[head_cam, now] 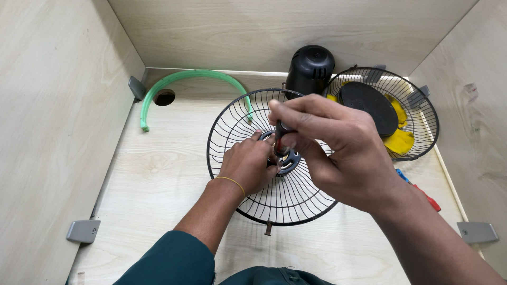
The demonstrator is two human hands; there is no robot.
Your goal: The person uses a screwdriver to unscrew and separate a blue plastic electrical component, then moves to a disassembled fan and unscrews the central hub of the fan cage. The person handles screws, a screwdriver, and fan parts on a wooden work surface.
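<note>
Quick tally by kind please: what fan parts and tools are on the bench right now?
Black wire fan guards: 2
Black fan motor housing: 1
Yellow fan blade: 1
Green plastic ring strip: 1
Dark-handled screwdriver in right hand: 1
Red-and-blue handled tool: 1
Total: 7

A single head-worn camera looks steeply down and forward onto the pale wooden desk (158, 174), close enough that the person's forearms enter from the bottom edge and the hands (296, 153) fill the middle of the frame. Wooden side walls rise along the left and right edges and a back wall crosses the top. There is no second view to share any part of it.
</note>
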